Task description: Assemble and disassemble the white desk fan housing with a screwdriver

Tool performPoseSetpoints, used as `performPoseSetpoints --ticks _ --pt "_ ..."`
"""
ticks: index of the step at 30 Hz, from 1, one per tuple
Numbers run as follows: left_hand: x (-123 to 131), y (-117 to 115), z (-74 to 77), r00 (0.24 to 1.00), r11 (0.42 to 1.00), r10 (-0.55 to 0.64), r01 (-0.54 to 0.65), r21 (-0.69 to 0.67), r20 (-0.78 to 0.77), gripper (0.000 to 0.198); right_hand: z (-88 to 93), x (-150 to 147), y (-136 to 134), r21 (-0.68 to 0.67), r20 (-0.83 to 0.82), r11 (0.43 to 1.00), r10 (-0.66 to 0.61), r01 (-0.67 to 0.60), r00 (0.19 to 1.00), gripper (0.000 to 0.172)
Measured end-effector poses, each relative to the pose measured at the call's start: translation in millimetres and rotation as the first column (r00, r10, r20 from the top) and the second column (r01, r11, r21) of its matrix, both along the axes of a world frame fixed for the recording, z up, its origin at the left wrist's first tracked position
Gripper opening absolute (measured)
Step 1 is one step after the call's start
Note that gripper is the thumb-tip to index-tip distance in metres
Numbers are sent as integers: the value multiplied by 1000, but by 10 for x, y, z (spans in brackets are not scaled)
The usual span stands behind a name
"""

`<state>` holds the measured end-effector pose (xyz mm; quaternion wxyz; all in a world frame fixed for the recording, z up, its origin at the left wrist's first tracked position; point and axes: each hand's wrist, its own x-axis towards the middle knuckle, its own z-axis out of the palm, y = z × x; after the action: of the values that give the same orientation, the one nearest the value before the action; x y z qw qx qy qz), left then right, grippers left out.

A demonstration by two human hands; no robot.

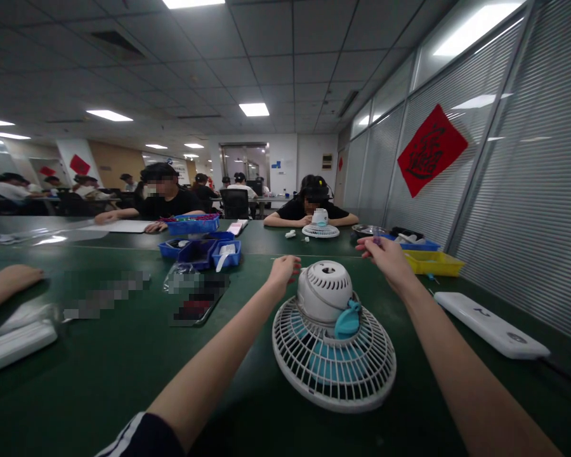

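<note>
A white fan head (327,285) lies grille-down on the green table, its motor housing upward. Pale blue blades show through the grille (333,371), and a turquoise knob-like part (347,322) sits at the housing's side. Just left of the housing, my left hand (285,271) is closed with fingers curled; a thin pale line shows by its fingertips, too small to name. To the right of the fan and raised above the table, my right hand (385,257) pinches a small purplish translucent piece (377,236). Neither hand visibly grips the fan.
Blue bins (197,252) with small parts stand left of centre, near a dark phone-like slab (202,303). A yellow tray (433,262) and a long white casing (492,325) lie at right. Another person's arm (9,285) rests at left. Across the table, a person leans behind another fan (320,228).
</note>
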<state>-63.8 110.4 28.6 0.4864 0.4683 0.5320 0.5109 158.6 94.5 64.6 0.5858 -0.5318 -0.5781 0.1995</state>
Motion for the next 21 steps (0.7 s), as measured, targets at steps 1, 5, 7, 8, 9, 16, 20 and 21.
performPoseSetpoints --ticks 1,5,7,8,9,16,20,21 --pt "50 -62 13 1000 1000 0 0 5 -2 23 72 -57 -59 27 15 999 25 -26 1000 20" --pt "217 -282 53 1000 999 -31 31 40 1 29 288 -241 -312 105 96 987 108 -118 990 24" --pt "264 -350 83 998 997 -59 58 51 10 32 367 -289 -432 152 189 984 66 -96 980 25" --pt "278 -375 100 997 996 -70 70 57 15 33 403 -303 -485 172 244 983 19 -62 969 27" --pt "287 -397 116 997 995 -78 77 62 20 34 436 -310 -532 195 299 981 -41 -19 953 29" --pt "279 -685 76 994 973 81 -96 212 76 33 532 -287 -647 259 468 961 -209 93 859 48" --pt "301 -971 -30 987 951 159 -157 267 16 39 533 -280 -592 180 369 983 -31 -38 929 50" --pt "311 -1041 -49 989 955 146 -140 263 -5 42 535 -280 -578 165 354 984 10 -73 935 49"
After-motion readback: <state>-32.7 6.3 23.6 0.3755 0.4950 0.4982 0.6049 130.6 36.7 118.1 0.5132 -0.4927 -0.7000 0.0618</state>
